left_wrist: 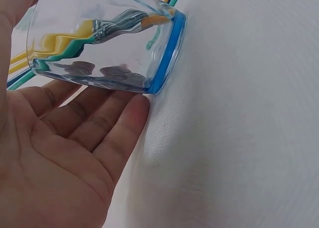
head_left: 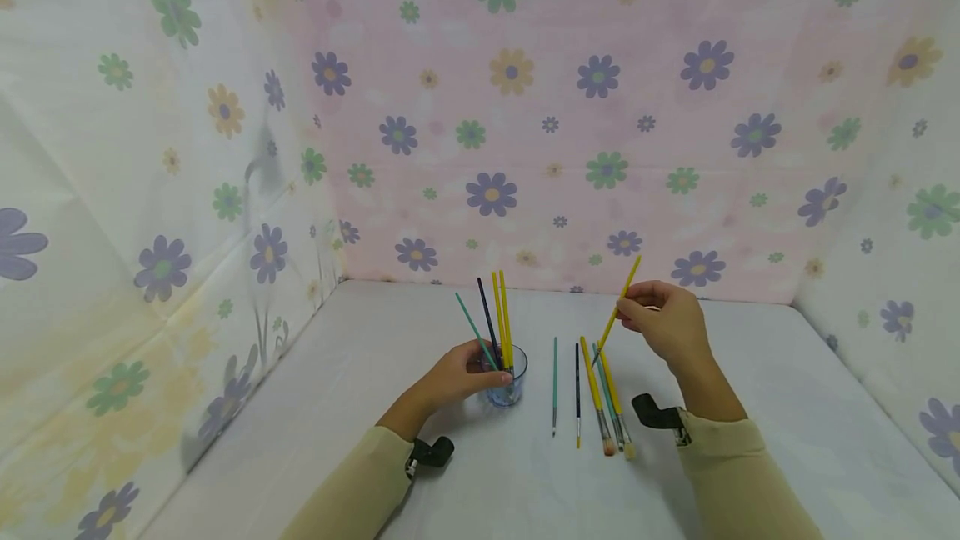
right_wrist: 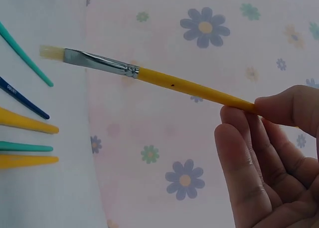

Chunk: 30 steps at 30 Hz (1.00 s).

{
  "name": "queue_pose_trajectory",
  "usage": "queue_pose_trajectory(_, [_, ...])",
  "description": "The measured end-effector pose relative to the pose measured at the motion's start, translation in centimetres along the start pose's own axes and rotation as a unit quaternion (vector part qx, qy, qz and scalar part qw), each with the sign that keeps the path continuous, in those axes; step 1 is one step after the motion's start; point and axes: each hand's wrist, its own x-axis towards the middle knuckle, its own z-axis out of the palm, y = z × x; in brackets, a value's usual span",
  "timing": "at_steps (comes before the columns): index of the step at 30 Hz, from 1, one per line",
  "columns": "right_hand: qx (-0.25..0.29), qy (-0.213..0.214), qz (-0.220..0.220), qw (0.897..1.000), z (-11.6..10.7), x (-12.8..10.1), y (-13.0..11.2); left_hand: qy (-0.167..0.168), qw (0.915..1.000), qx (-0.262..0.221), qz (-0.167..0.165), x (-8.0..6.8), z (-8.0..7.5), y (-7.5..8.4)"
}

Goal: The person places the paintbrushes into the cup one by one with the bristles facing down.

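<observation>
We see a booth lined with floral-print sheeting (head_left: 525, 107), pink at the back and white at the sides, enclosing a white table (head_left: 750, 407) that fills the lower half of the head view. Two arms in beige sleeves (head_left: 360, 482) reach in from the near edge, each with a black clip at the wrist. Our left hand (head_left: 450, 377) is cupped against the left side of a clear glass cup (head_left: 510, 382) with a blue base; the wrist view shows the fingers (left_wrist: 99, 123) lying nearly straight along the cup's wall, steadying it rather than wrapping it, with the thumb out of clear sight. The cup stands on the table left of centre and holds four brushes handle-up: one teal, one dark blue and two yellow (head_left: 501, 315). To its right, five paintbrushes lie on the cloth in a loose row (head_left: 592, 394), a thin teal one, a thin dark blue one, then two yellow and one teal close together, bristles toward us. Our right hand (head_left: 663, 319) is raised above the table, well apart from the cup, and pinches a yellow flat paintbrush (head_left: 618, 307) between thumb and fingertips near the end of its handle. The brush is tilted, its silver ferrule and pale bristles (right_wrist: 52, 52) pointing down toward the row on the table.
</observation>
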Motion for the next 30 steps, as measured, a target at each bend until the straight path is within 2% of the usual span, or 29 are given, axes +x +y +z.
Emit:
queue_pose_trajectory(4, [0.023,0.003,-0.018,1.0,0.4,-0.4,-0.7,-0.002,1.0,-0.003,0.0,-0.1,-0.1,0.1])
queue_pose_trajectory(14, [0.034,0.002,-0.046,0.998,1.3,-1.3,-2.3,-0.025,0.9996,-0.012,0.009,-0.2,-0.1,0.1])
queue_pose_trajectory(22, [0.038,-0.004,-0.096,0.995,2.2,-1.8,-2.6,-0.037,0.9992,-0.013,0.011,-0.3,-0.2,0.3])
queue_pose_trajectory(30, [0.031,-0.004,-0.126,0.992,3.1,-2.3,-2.8,-0.043,0.9988,-0.013,0.016,-0.3,-0.2,0.5])
